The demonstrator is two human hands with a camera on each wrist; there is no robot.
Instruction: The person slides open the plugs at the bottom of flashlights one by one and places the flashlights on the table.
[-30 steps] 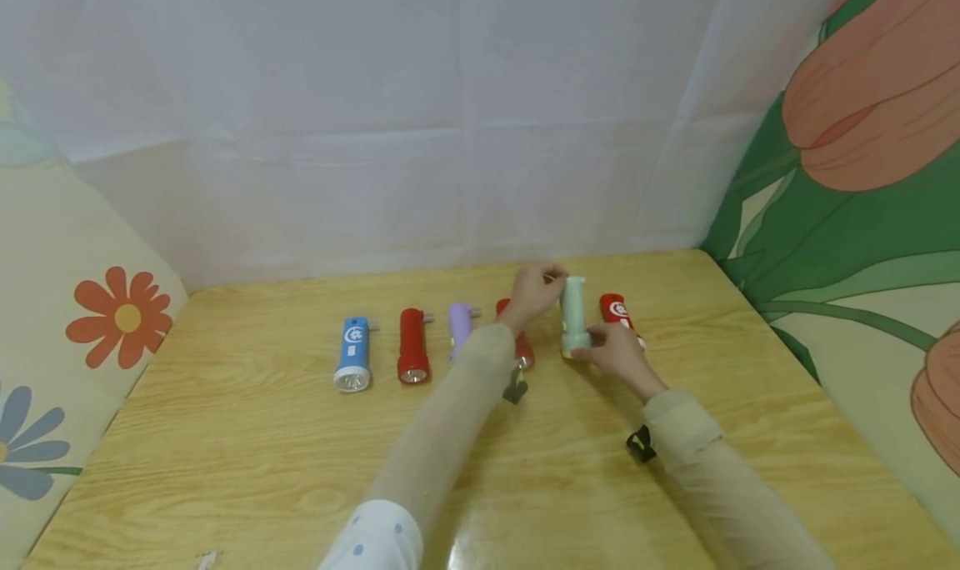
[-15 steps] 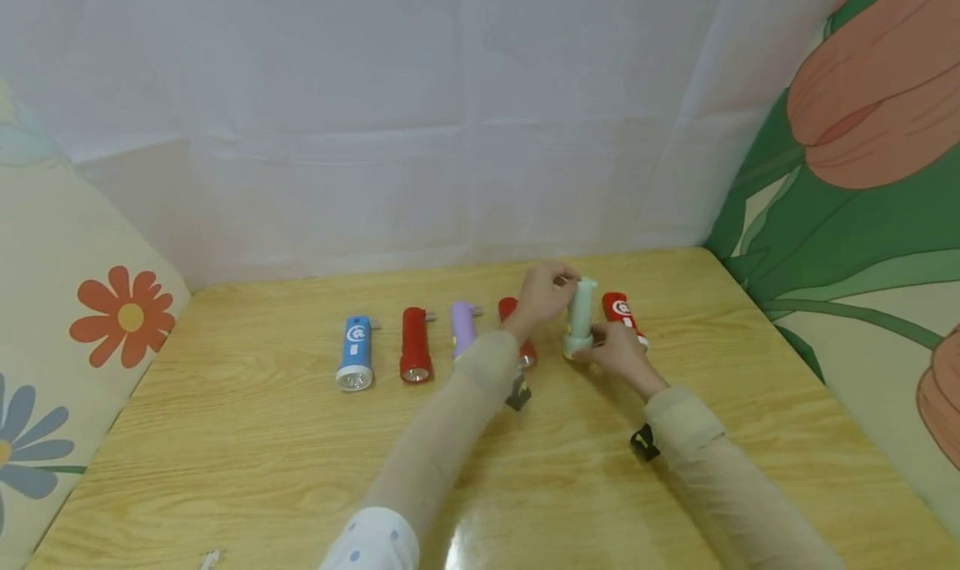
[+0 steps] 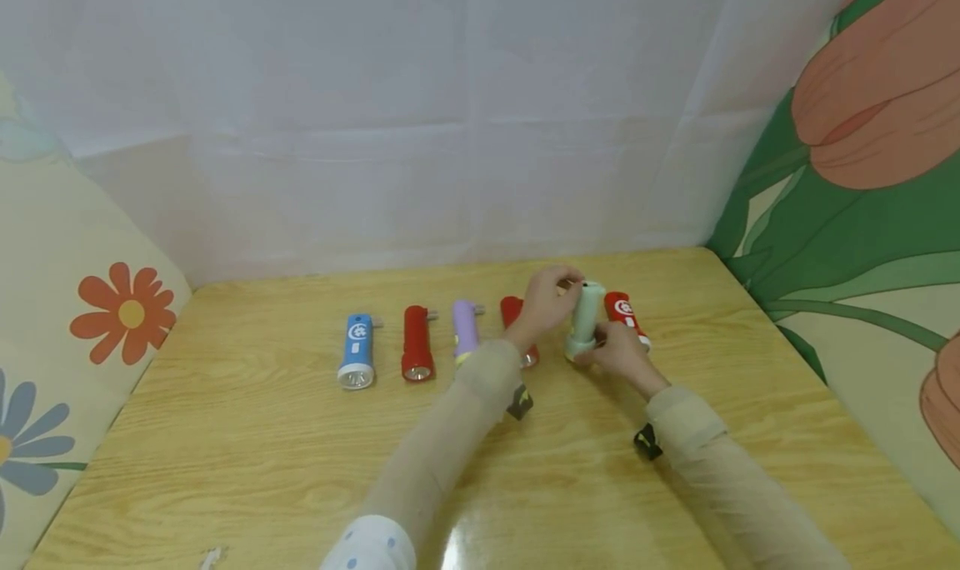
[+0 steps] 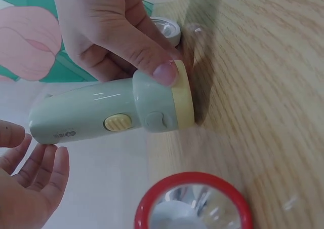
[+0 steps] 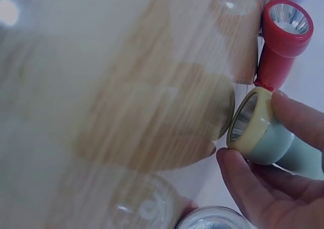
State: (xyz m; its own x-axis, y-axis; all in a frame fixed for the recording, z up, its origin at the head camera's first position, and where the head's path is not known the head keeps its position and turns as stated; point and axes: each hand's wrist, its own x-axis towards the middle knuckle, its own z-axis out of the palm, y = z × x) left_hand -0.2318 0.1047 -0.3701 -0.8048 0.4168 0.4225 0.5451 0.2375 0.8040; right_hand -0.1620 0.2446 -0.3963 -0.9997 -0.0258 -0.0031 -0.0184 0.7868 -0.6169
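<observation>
A pale green flashlight [image 3: 587, 316] with a cream rim stands head down at the right of the table, its tail up and leaning to the right. My right hand [image 3: 618, 353] pinches it near the head; the thumb and fingers lie on either side of the rim in the right wrist view. Up at the tail is my left hand [image 3: 545, 303]. In the left wrist view its loosely bent fingertips [image 4: 48, 163] touch the tail's edge, with the thumb apart from it. The flashlight's cream switch [image 4: 117, 122] faces the left wrist camera.
A red flashlight [image 3: 622, 310] lies just right of my right hand. Left of the hands lie another red flashlight [image 3: 512, 309], partly hidden, a purple one [image 3: 465, 327], a red one [image 3: 416, 341] and a blue one [image 3: 357, 341]. A white curtain [image 3: 450, 178] hangs behind the table.
The green flashlight's tail has swung to the right, so it leans more. My left hand has shifted slightly right with it. My right hand keeps its grip near the head.
</observation>
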